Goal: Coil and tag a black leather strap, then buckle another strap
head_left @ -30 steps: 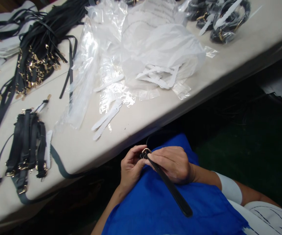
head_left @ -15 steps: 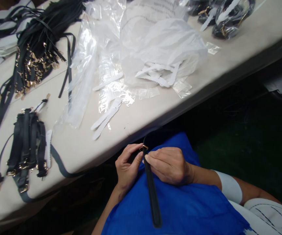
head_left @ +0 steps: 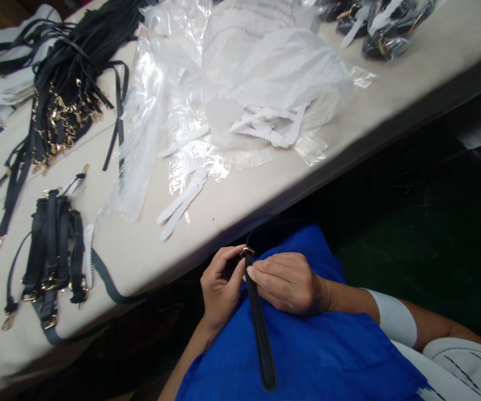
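We've got a black strap [head_left: 258, 317] with a small gold buckle [head_left: 248, 251] pinched at its top end, tail hanging down across our blue cloth lap [head_left: 319, 356]. Left hand [head_left: 219, 292] fingers curl closed on the buckle end; right hand [head_left: 288, 283] fingers close on the strap just below it. On the table [head_left: 232, 228], upper right: clear plastic bags [head_left: 391, 39] holding black straps with gold hardware and white serrated strips. Centre: loose clear bags [head_left: 148, 128] beside white serrated strips [head_left: 182, 203]. Left: bundles of black straps with gold clasps [head_left: 52, 250].
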Available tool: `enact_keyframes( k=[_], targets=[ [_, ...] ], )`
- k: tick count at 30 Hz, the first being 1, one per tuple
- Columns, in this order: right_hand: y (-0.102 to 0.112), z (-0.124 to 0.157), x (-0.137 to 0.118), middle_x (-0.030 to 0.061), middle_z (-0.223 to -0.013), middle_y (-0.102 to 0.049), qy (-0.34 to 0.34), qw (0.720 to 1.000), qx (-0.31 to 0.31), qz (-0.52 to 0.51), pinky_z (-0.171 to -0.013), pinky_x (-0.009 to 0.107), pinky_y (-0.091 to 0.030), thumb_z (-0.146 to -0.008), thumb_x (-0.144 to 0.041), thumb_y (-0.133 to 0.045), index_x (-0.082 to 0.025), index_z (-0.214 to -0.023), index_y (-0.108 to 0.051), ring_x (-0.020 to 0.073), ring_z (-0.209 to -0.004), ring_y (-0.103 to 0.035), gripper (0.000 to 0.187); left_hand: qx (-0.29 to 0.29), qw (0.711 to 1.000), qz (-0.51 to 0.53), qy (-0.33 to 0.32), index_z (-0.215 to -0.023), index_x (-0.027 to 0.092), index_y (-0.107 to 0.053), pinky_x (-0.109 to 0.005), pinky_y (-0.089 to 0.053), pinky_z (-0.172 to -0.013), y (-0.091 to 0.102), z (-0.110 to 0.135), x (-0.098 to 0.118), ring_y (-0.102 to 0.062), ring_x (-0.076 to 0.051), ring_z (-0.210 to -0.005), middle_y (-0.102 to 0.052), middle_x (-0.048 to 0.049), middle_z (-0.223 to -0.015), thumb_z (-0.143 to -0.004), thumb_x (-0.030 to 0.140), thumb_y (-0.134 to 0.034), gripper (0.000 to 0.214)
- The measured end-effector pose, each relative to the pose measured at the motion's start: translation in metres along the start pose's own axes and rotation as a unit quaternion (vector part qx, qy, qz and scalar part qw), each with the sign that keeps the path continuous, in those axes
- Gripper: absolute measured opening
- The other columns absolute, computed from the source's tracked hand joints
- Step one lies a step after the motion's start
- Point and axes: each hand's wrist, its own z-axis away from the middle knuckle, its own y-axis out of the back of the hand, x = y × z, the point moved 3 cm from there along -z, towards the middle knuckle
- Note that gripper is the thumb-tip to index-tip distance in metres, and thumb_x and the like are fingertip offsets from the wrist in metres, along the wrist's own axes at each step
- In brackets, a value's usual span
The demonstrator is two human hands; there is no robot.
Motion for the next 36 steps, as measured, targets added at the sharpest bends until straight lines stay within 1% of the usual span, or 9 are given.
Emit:
enact_keyframes(
  k=[4, 10, 14, 16, 18, 22, 26, 30, 36],
  targets=[
    [0.001, -0.002, -0.001, 0.0093, -0.076, -0.072, -0.032, 0.999, 0.018, 0.003, -0.056, 0.03, -0.052, -0.08, -0.011, -0.066, -0.01, -0.095, -0.062, 0.0179, -0.064, -0.066, 0.015, -0.02, 0.999, 0.037, 0.031, -0.104, 0.026, -0.069, -0.024, -0.05, -0.083, -0.002, 0.002, 0.0, -0.064, -0.014, -0.09, -0.068, -0.0006, -0.098, -0.087, 0.023, -0.065, 0.017],
    [0.005, -0.005, 0.006, 0.0099, -0.084, -0.07, -0.137, 0.99, 0.013, 0.026, -0.067, 0.033, -0.055, -0.082, -0.01, -0.062, -0.015, -0.094, -0.061, 0.0207, -0.076, -0.067, 0.013, -0.022, 0.995, -0.057, -0.078, -0.109, 0.024, -0.068, -0.025, -0.049, -0.086, -0.005, -0.006, 0.014, -0.064, -0.015, -0.093, -0.068, -0.0019, -0.101, -0.086, 0.017, -0.064, 0.024],
    [0.008, -0.001, 0.017, 0.0077, -0.09, -0.069, -0.261, 0.961, 0.04, -0.083, -0.078, 0.032, -0.056, -0.087, -0.012, -0.058, -0.017, -0.097, -0.062, 0.0189, -0.084, -0.068, 0.012, -0.033, 0.992, -0.083, -0.091, -0.108, 0.022, -0.068, -0.025, -0.049, -0.086, -0.01, -0.014, 0.021, -0.064, -0.016, -0.094, -0.068, -0.0034, -0.101, -0.087, 0.017, -0.063, 0.022],
    [0.008, 0.005, 0.024, 0.0046, -0.086, -0.07, -0.377, 0.906, 0.071, -0.18, -0.074, 0.029, -0.058, -0.089, -0.019, -0.059, -0.019, -0.095, -0.063, 0.0165, -0.077, -0.069, 0.007, -0.038, 0.995, -0.067, -0.058, -0.105, 0.022, -0.069, -0.025, -0.049, -0.086, -0.012, -0.017, 0.022, -0.064, -0.016, -0.093, -0.069, -0.0028, -0.099, -0.087, 0.02, -0.063, 0.019],
    [0.005, 0.012, 0.029, 0.0025, -0.08, -0.071, -0.486, 0.817, 0.1, -0.293, -0.068, 0.027, -0.059, -0.088, -0.028, -0.064, -0.019, -0.093, -0.064, 0.0152, -0.07, -0.07, 0.01, -0.049, 0.998, -0.047, -0.016, -0.103, 0.022, -0.069, -0.025, -0.049, -0.085, -0.014, -0.019, 0.023, -0.065, -0.016, -0.092, -0.07, -0.0019, -0.098, -0.087, 0.023, -0.064, 0.017],
    [0.003, 0.021, 0.035, 0.0011, -0.073, -0.072, -0.583, 0.655, 0.154, -0.455, -0.063, 0.022, -0.059, -0.079, -0.033, -0.074, -0.017, -0.085, -0.066, 0.0132, -0.065, -0.07, 0.019, -0.071, 0.995, -0.017, 0.064, -0.103, 0.023, -0.071, -0.028, -0.049, -0.085, -0.018, -0.021, 0.02, -0.066, -0.018, -0.093, -0.072, -0.0021, -0.098, -0.086, 0.029, -0.066, 0.019],
    [0.002, 0.024, 0.038, 0.0027, -0.07, -0.072, -0.618, 0.576, 0.159, -0.511, -0.064, 0.021, -0.059, -0.073, -0.03, -0.08, -0.014, -0.08, -0.07, 0.0132, -0.065, -0.07, 0.021, -0.062, 0.993, 0.002, 0.102, -0.101, 0.021, -0.072, -0.03, -0.051, -0.084, -0.018, -0.02, 0.016, -0.067, -0.02, -0.092, -0.073, -0.0037, -0.098, -0.084, 0.033, -0.068, 0.021],
    [0.001, 0.022, 0.037, 0.0032, -0.071, -0.072, -0.598, 0.601, 0.144, -0.51, -0.065, 0.023, -0.059, -0.072, -0.03, -0.08, -0.013, -0.079, -0.072, 0.0134, -0.064, -0.069, 0.02, -0.042, 0.993, 0.01, 0.106, -0.1, 0.02, -0.072, -0.031, -0.051, -0.085, -0.017, -0.019, 0.013, -0.067, -0.021, -0.092, -0.073, -0.0044, -0.098, -0.083, 0.034, -0.068, 0.022],
    [0.006, 0.017, 0.034, 0.003, -0.077, -0.071, -0.537, 0.73, 0.093, -0.412, -0.068, 0.024, -0.056, -0.08, -0.029, -0.073, -0.015, -0.081, -0.073, 0.0143, -0.071, -0.068, 0.014, -0.029, 0.994, 0.023, 0.104, -0.1, 0.02, -0.071, -0.03, -0.052, -0.084, -0.015, -0.017, 0.011, -0.067, -0.02, -0.092, -0.073, -0.0046, -0.097, -0.083, 0.033, -0.068, 0.022]
  ],
)
